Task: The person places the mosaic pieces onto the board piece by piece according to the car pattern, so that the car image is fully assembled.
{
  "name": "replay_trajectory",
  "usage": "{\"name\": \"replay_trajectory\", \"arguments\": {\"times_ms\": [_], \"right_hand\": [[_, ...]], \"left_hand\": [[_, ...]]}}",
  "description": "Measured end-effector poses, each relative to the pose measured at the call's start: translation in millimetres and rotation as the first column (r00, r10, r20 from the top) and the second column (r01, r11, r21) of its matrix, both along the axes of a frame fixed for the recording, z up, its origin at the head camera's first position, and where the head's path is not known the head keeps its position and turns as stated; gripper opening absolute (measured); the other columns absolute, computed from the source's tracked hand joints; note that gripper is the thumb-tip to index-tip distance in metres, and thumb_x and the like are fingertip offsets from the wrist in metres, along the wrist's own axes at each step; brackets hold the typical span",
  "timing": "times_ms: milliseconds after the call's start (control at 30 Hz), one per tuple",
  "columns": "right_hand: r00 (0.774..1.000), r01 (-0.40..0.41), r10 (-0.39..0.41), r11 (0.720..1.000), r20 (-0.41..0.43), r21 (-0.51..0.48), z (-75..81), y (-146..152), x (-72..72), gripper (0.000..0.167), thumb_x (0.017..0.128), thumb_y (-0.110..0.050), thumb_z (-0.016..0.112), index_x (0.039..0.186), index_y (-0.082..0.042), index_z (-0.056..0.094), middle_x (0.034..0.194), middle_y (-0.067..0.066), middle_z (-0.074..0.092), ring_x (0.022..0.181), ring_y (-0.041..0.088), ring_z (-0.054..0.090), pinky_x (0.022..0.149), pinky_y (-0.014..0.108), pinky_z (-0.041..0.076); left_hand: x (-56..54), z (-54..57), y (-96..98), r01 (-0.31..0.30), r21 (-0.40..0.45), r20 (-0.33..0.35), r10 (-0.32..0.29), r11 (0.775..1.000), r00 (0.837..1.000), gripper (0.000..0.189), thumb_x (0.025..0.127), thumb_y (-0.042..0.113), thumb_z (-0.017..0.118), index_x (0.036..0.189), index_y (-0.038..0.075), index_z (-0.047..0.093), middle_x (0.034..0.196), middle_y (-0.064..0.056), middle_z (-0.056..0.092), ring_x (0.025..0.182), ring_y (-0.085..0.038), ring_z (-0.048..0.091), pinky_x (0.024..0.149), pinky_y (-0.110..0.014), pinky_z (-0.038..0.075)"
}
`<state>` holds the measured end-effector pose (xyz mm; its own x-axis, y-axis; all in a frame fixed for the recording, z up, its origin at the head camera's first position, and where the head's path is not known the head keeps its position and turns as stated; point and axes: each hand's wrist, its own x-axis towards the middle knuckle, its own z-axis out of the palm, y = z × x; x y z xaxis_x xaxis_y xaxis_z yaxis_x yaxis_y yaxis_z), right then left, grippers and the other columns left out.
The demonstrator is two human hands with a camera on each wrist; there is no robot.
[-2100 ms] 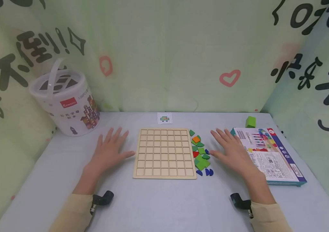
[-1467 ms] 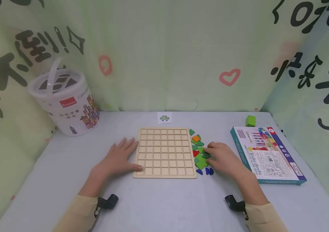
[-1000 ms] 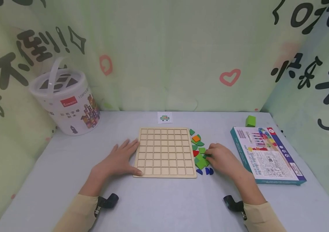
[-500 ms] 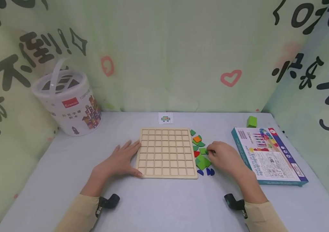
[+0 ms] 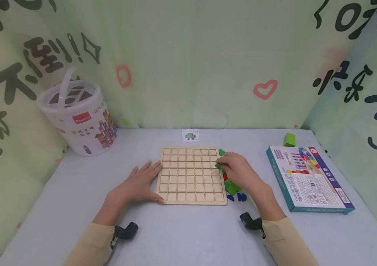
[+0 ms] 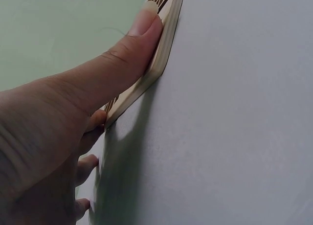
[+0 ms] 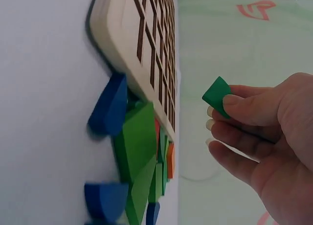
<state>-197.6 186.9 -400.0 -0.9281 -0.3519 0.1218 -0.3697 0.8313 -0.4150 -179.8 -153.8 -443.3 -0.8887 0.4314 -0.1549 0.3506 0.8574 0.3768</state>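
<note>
A pale wooden board (image 5: 192,175) with a grid of square recesses lies flat on the table. My left hand (image 5: 135,186) rests at its left side, fingers straight and spread along the edge. The left thumb (image 6: 146,24) presses on the board's top near the front corner. Over the board's right edge, my right hand (image 5: 241,171) pinches a small dark green block (image 7: 216,95) between thumb and index finger. In the right wrist view that block is raised above the loose pieces: light green blocks (image 7: 136,142), blue half-rounds (image 7: 110,105) and an orange block (image 7: 170,160).
A small card (image 5: 190,135) with a coloured grid picture lies behind the board. At the right are a flat printed box (image 5: 309,181) and a green cube (image 5: 289,139). A white bucket (image 5: 78,118) with a handle stands back left, and curtains enclose the table.
Both hands came in from hovering: the left settled on the board's edge, the right took a dark green block from the pile. Since half a second ago, the right hand has carried it left and back.
</note>
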Motion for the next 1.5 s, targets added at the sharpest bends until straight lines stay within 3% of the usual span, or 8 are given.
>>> {"name": "replay_trajectory", "arguments": {"times_ms": [133, 467, 733, 867, 1167, 1500], "right_hand": [[0.999, -0.039, 0.039, 0.997, 0.002, -0.067, -2.9, -19.9, -9.3, 0.019, 0.094, 0.000, 0.063, 0.107, -0.006, 0.073, 0.104, 0.007, 0.074, 0.096, 0.021, 0.068, 0.086, 0.039, 0.058], [0.994, -0.103, 0.105, 0.986, 0.003, -0.133, -6.2, -74.6, -32.4, 0.016, 0.093, 0.002, 0.063, 0.101, -0.004, 0.076, 0.099, 0.008, 0.073, 0.093, 0.022, 0.068, 0.083, 0.036, 0.058], [0.992, -0.103, 0.112, 0.984, 0.056, -0.144, -22.2, -97.8, -45.3, 0.014, 0.093, 0.001, 0.063, 0.098, -0.005, 0.074, 0.098, 0.008, 0.074, 0.087, 0.018, 0.065, 0.078, 0.033, 0.057], [0.993, -0.098, 0.107, 0.985, 0.059, -0.141, -25.7, -103.3, -47.3, 0.015, 0.093, 0.001, 0.062, 0.094, -0.008, 0.074, 0.095, 0.006, 0.074, 0.085, 0.017, 0.064, 0.078, 0.032, 0.056], [0.992, -0.121, 0.121, 0.992, 0.024, -0.035, -27.3, -107.7, -47.0, 0.016, 0.091, -0.001, 0.066, 0.096, -0.007, 0.079, 0.094, 0.005, 0.070, 0.089, 0.019, 0.065, 0.080, 0.031, 0.056], [0.992, -0.103, 0.104, 0.995, 0.070, -0.019, -24.2, -102.6, -38.7, 0.022, 0.091, 0.000, 0.063, 0.104, -0.007, 0.079, 0.097, 0.003, 0.062, 0.086, 0.016, 0.055, 0.074, 0.027, 0.050]], "left_hand": [[-0.2, -0.8, -1.1, 0.002, 0.001, 0.000, -0.002, 1.000, 1.000, 0.128, 0.062, 0.074, 0.078, 0.159, 0.012, 0.022, 0.168, -0.005, 0.019, 0.155, -0.036, 0.012, 0.121, -0.067, 0.009], [-2.1, -1.7, -2.5, 0.011, -0.015, 0.007, -0.011, 1.000, 1.000, 0.130, 0.061, 0.077, 0.076, 0.160, 0.015, 0.019, 0.168, -0.002, 0.017, 0.156, -0.034, 0.010, 0.122, -0.066, 0.009], [-1.9, -0.4, 1.8, 0.021, -0.011, 0.013, -0.020, 1.000, 1.000, 0.127, 0.063, 0.077, 0.074, 0.160, 0.016, 0.019, 0.168, -0.001, 0.016, 0.156, -0.033, 0.010, 0.122, -0.065, 0.009], [-1.1, 2.5, 2.5, 0.012, -0.011, 0.018, -0.012, 1.000, 1.000, 0.127, 0.063, 0.076, 0.076, 0.160, 0.016, 0.020, 0.168, -0.001, 0.016, 0.156, -0.033, 0.009, 0.122, -0.065, 0.009], [-1.1, 3.2, 1.0, 0.011, -0.016, 0.017, -0.011, 1.000, 1.000, 0.127, 0.063, 0.074, 0.076, 0.160, 0.015, 0.020, 0.168, -0.002, 0.016, 0.156, -0.033, 0.010, 0.122, -0.066, 0.009], [-0.9, 1.4, 0.5, 0.001, -0.016, 0.027, -0.001, 1.000, 1.000, 0.128, 0.063, 0.074, 0.077, 0.160, 0.014, 0.019, 0.168, -0.001, 0.016, 0.156, -0.034, 0.010, 0.122, -0.066, 0.009]]}}
